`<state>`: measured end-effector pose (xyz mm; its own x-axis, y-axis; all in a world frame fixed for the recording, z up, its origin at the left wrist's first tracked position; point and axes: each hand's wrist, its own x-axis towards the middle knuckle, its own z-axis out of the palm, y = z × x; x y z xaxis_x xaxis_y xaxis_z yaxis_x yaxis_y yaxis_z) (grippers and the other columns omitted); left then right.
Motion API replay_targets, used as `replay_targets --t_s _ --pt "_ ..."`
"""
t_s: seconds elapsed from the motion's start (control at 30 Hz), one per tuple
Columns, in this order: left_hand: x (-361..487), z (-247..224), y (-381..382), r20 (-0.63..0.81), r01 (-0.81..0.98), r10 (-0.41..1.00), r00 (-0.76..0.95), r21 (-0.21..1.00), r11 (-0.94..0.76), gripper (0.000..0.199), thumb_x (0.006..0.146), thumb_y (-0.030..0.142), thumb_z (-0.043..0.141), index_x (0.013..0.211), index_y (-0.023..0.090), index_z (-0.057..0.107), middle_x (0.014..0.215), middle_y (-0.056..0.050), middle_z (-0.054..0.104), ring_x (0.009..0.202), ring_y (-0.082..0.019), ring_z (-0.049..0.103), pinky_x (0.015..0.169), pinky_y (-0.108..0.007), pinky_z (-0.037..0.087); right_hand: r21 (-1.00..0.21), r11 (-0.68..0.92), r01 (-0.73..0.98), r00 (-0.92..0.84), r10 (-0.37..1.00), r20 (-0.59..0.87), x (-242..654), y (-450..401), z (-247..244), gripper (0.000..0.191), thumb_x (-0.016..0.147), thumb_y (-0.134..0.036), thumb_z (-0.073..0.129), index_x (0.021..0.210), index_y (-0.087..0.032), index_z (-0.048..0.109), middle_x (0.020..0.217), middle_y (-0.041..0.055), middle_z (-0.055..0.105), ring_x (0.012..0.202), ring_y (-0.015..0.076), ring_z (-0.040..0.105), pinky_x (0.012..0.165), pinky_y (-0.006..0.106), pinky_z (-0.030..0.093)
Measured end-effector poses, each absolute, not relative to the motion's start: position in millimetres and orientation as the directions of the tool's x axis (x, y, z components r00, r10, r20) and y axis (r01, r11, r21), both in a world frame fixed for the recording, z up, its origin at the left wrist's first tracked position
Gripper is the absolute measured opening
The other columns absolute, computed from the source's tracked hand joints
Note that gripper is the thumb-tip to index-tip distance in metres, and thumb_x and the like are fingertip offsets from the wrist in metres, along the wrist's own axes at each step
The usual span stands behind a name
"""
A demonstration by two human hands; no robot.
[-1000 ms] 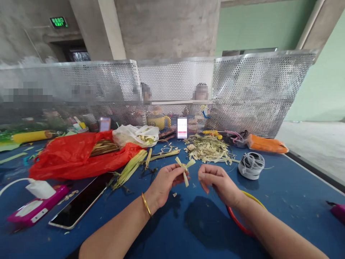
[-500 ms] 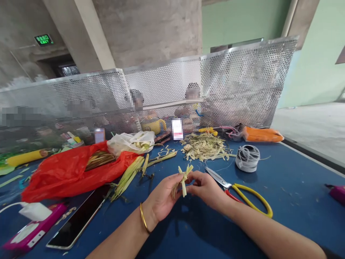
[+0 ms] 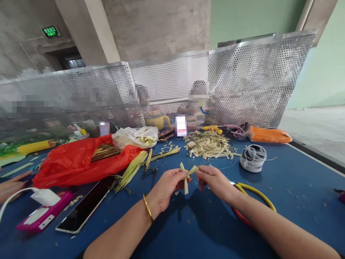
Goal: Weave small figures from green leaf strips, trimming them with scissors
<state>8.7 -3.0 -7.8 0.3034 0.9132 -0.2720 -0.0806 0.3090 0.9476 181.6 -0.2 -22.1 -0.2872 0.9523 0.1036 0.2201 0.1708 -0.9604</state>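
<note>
My left hand (image 3: 170, 187) pinches a small knotted piece of pale green-yellow husk strips (image 3: 186, 186) between thumb and fingers, its ends sticking out several ways. My right hand (image 3: 214, 180) is closed at the tip of the strip pointing right, thumb and forefinger together on it. Under my right forearm lie scissors with one yellow and one red handle (image 3: 257, 189); the arm and hand cover most of the blades. Beyond my hands is a heap of shredded husk scraps (image 3: 211, 145). Longer husk strips (image 3: 134, 169) lie to the left of my left hand.
A red plastic bag (image 3: 70, 167), a phone (image 3: 83, 212) and a magenta device (image 3: 44, 217) are on the left. A string roll (image 3: 252, 160) and an orange packet (image 3: 269, 135) are on the right. A perforated metal screen (image 3: 169, 79) stands behind. Another person's hand (image 3: 10, 189) shows at the left edge.
My right fingers have moved right, from behind the knotted husk to the tip of its right-hand strip. The view has shifted slightly. Another person's hand has appeared at the left edge.
</note>
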Motion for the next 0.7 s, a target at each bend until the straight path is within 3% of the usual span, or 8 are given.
replay_targets --t_s 0.33,0.47,0.57,0.7 --pt "9 -10 -2 -0.334 0.015 0.907 0.256 0.94 0.342 0.02 0.063 0.031 0.069 0.066 0.012 0.063 0.065 -0.003 0.064 0.05 -0.009 0.049 0.053 -0.024 0.039 -0.964 0.074 0.254 -0.233 0.972 0.014 180 -1 -20 0.029 0.081 -0.039 0.05 0.059 -0.02 0.051 0.047 -0.0023 0.055 0.05 0.0127 0.051 0.056 0.026 0.038" --pt "9 -10 -1 -0.326 0.027 0.924 0.201 0.944 0.328 0.014 0.065 0.026 0.064 0.06 0.013 0.061 0.061 -0.002 0.062 0.046 -0.007 0.044 0.049 -0.022 0.034 -0.985 0.021 0.172 0.004 1.0 0.022 189 6 -19 0.034 0.078 -0.047 0.055 0.058 -0.02 0.05 0.047 -0.0019 0.053 0.05 0.0127 0.049 0.054 0.026 0.038" --pt "10 -10 -1 -0.3 0.04 0.937 0.177 0.954 0.297 0.013 0.066 0.023 0.061 0.057 0.013 0.061 0.056 -0.001 0.06 0.046 -0.007 0.042 0.047 -0.021 0.03 -0.987 0.058 0.15 0.183 0.979 0.086 194 9 -18 0.037 0.076 -0.055 0.057 0.07 -0.019 0.056 0.062 -0.0003 0.058 0.053 0.0126 0.053 0.053 0.026 0.039" --pt "12 -11 -2 -0.267 0.078 0.948 0.173 0.963 0.257 0.015 0.067 0.024 0.061 0.056 0.014 0.06 0.055 0.0 0.059 0.046 -0.007 0.043 0.046 -0.022 0.029 -0.976 0.033 0.216 0.009 0.999 0.036 184 0 -14 0.046 0.074 -0.058 0.061 0.096 -0.018 0.058 0.079 0.0011 0.063 0.054 0.0114 0.057 0.05 0.024 0.041"
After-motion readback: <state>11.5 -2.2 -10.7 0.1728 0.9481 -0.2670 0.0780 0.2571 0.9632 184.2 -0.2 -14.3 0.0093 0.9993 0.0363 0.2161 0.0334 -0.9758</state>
